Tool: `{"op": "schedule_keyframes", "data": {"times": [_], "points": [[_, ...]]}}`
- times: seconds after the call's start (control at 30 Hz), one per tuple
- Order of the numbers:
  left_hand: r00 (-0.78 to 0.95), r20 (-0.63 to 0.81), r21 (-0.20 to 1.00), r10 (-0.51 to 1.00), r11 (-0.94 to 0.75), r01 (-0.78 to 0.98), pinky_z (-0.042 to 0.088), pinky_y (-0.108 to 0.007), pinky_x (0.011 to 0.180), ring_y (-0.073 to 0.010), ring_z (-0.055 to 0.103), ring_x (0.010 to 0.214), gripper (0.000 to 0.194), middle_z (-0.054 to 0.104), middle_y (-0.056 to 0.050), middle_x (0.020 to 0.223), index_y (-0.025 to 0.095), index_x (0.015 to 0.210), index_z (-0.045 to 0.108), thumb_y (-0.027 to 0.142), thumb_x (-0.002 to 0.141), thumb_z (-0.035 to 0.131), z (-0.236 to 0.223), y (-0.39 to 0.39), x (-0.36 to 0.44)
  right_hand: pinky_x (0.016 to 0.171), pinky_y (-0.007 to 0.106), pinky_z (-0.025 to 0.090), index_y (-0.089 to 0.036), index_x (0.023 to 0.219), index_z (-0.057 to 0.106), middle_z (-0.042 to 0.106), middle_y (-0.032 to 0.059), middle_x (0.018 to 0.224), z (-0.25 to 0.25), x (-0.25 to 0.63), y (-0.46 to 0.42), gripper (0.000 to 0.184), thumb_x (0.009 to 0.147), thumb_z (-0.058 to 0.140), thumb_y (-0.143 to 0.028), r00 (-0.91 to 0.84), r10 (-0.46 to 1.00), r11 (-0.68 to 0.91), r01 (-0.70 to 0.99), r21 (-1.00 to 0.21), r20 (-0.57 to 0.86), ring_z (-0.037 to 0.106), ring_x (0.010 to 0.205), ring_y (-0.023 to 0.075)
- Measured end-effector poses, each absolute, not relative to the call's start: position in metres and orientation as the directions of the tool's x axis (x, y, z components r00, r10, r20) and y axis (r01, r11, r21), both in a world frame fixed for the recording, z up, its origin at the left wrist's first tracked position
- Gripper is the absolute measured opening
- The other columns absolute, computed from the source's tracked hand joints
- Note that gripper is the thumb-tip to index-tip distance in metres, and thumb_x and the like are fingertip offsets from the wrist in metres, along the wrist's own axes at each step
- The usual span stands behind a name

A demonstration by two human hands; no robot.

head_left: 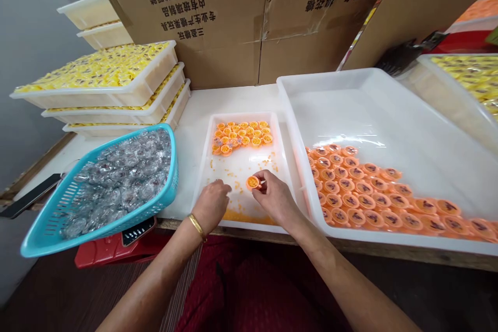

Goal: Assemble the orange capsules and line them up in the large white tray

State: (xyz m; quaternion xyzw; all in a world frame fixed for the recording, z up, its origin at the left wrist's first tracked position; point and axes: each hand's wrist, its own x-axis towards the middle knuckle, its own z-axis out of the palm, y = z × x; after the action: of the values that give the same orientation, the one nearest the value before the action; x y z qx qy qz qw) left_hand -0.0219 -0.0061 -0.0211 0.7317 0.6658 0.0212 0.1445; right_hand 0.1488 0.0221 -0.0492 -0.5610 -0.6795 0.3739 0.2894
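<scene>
My right hand (274,195) pinches a small orange cup (252,182) over the small white tray (205,166) in front of me. My left hand (212,203) rests curled on the tray's near part, fingers closed among loose yellow bits; what they hold is hidden. At the tray's far end sits a cluster of filled orange cups (241,137). A pile of yellow bits (241,215) lies along the tray's near edge.
A large white tray (389,114) on the right holds rows of sealed orange cups (373,197). A teal basket (46,228) of clear lids (120,179) tilts at the left. Stacked trays of yellow cups (101,70) stand behind it. Cardboard boxes (233,21) wall the back.
</scene>
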Motion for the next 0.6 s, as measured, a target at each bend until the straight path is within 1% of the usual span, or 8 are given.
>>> {"op": "schedule_keyframes", "data": {"times": [0.07, 0.13, 0.2, 0.33, 0.47, 0.6], "points": [[0.052, -0.185, 0.105, 0.981, -0.033, 0.994, 0.047, -0.031, 0.081, -0.0196, 0.062, 0.089, 0.025, 0.063, -0.011, 0.096, 0.013, 0.093, 0.066, 0.003, 0.08, 0.046, -0.023, -0.004, -0.03, 0.061, 0.027, 0.045, -0.021, 0.088, 0.056, 0.063, 0.0003, 0.075, -0.048, 0.149, 0.023, 0.021, 0.069, 0.055, -0.013, -0.199, 0.977, 0.037, 0.525, -0.85, -0.08, 0.059, 0.066, 0.0147], [0.01, -0.208, -0.01, 0.978, -0.013, 1.0, 0.048, -0.032, 0.08, -0.0219, 0.063, 0.091, 0.025, 0.061, -0.014, 0.101, 0.01, 0.096, 0.063, 0.004, 0.082, 0.043, -0.026, 0.002, -0.031, 0.059, 0.026, 0.046, -0.022, 0.088, 0.056, 0.063, -0.0006, 0.073, -0.048, 0.15, 0.024, 0.02, 0.069, 0.055, -0.015, -0.2, 0.97, -0.024, 0.479, -0.878, -0.136, 0.06, 0.065, 0.0148], [-0.002, -0.235, -0.066, 0.972, -0.014, 0.998, 0.049, -0.034, 0.078, -0.0248, 0.063, 0.091, 0.025, 0.06, -0.017, 0.101, 0.007, 0.096, 0.063, 0.004, 0.083, 0.041, -0.029, 0.008, -0.028, 0.06, 0.027, 0.047, -0.022, 0.089, 0.056, 0.064, -0.0003, 0.076, -0.052, 0.151, 0.025, 0.019, 0.07, 0.055, -0.017, -0.203, 0.966, -0.064, 0.41, -0.91, -0.16, 0.061, 0.066, 0.0146], [-0.005, -0.244, -0.083, 0.97, -0.016, 0.996, 0.049, -0.037, 0.075, -0.027, 0.064, 0.089, 0.03, 0.059, -0.019, 0.1, 0.007, 0.095, 0.062, 0.003, 0.083, 0.035, -0.035, 0.016, -0.024, 0.066, 0.029, 0.051, -0.021, 0.089, 0.057, 0.065, 0.0007, 0.087, -0.063, 0.152, 0.027, 0.02, 0.069, 0.054, -0.02, -0.244, 0.959, -0.081, 0.252, -0.964, -0.145, 0.062, 0.07, 0.0132], [-0.01, -0.252, -0.098, 0.968, -0.016, 0.995, 0.049, -0.037, 0.076, -0.0262, 0.063, 0.09, 0.031, 0.059, -0.017, 0.1, 0.01, 0.1, 0.059, 0.003, 0.084, 0.033, -0.036, 0.016, -0.026, 0.067, 0.03, 0.053, -0.019, 0.089, 0.057, 0.063, 0.0014, 0.087, -0.062, 0.152, 0.028, 0.022, 0.067, 0.055, -0.019, -0.27, 0.948, -0.131, 0.154, -0.979, -0.17, 0.063, 0.071, 0.0138], [-0.03, -0.271, -0.116, 0.962, -0.002, 0.993, 0.049, -0.035, 0.076, -0.0246, 0.063, 0.09, 0.026, 0.058, -0.015, 0.1, 0.014, 0.102, 0.056, 0.008, 0.084, 0.038, -0.035, 0.008, -0.024, 0.068, 0.03, 0.053, -0.018, 0.089, 0.056, 0.064, 0.0019, 0.085, -0.055, 0.152, 0.028, 0.021, 0.068, 0.054, -0.017, -0.287, 0.939, -0.171, 0.094, -0.981, -0.191, 0.064, 0.069, 0.0135]]}}
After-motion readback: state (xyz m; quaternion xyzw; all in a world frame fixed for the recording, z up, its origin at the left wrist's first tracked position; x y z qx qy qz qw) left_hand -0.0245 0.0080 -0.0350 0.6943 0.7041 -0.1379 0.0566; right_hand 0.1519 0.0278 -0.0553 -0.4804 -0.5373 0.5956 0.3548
